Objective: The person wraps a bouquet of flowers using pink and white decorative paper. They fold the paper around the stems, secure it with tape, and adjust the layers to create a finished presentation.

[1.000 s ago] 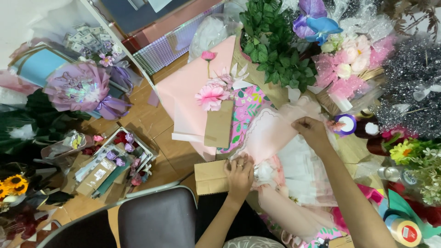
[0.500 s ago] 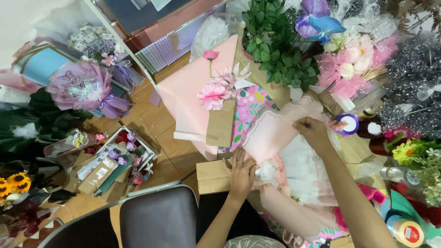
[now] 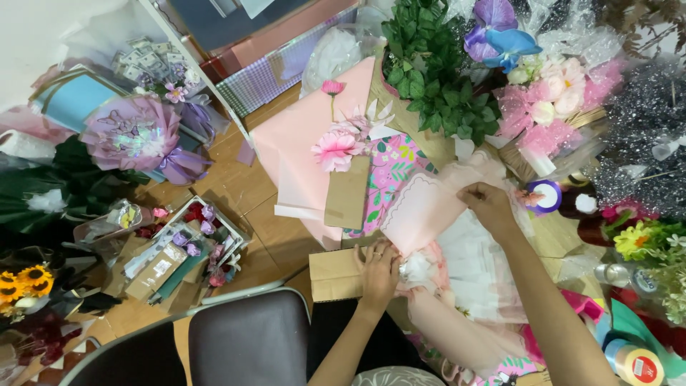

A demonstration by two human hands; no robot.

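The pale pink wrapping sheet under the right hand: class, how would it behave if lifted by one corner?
The pale pink wrapping sheet would likely flop, since it already curves and folds where the right hand pinches it. It looks thin, so probably light and easily creased.

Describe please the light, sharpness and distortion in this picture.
Head view: soft even light, no hard shadows; wide-lens bending at the edges; left hand and right hand on the pink wrapping paper look sharp; top left corner washed out white.

The left hand (image 3: 377, 271) covered part of the pink wrapping sheet (image 3: 423, 211); beside it, the tape roll (image 3: 638, 364) was cut off at the bottom edge.
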